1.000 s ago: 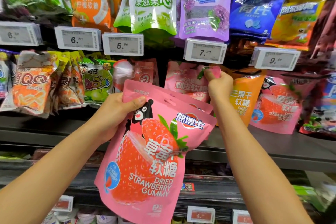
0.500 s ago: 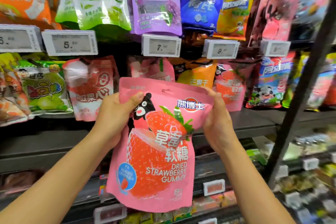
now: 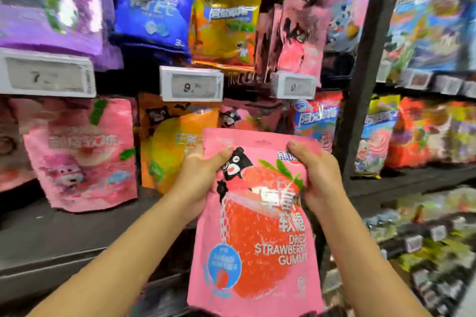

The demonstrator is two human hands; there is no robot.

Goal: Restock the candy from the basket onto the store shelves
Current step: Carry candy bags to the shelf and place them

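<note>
Holding a pink pouch [image 3: 257, 213] upright in front of the shelves, you are gripping it near its top edge with both hands. Your left hand [image 3: 198, 175] is clenching the left upper side, thumb across the front by the black bear drawing; your right hand [image 3: 319, 177] is grasping the right upper side, thumb on the front as well.

Pouch front is reading "DRIED STRAWBERRY GUMMY" in white, with Chinese characters above it, a large strawberry picture, and a blue round badge at the lower left whose text is too blurred to read.

Behind the pouch, the grey shelf [image 3: 64, 234] is carrying standing bags: a pink bag with a pink bear figure [image 3: 79, 152] at left, an orange bag with a black bear [image 3: 177, 141] just beside it, and more pink bear-print bags partly hidden behind your pouch.

Above, hanging bags are showing: purple [image 3: 51, 2], blue [image 3: 154, 2], yellow-orange [image 3: 224, 20], pink [image 3: 301, 33]. Price tags are sitting under them, one starting "7." [image 3: 46, 76], one starting "9." [image 3: 192, 86]; a third [image 3: 293, 86] is unreadable. A dark upright post [image 3: 360, 72] is dividing this bay from the blurred one at right.
</note>
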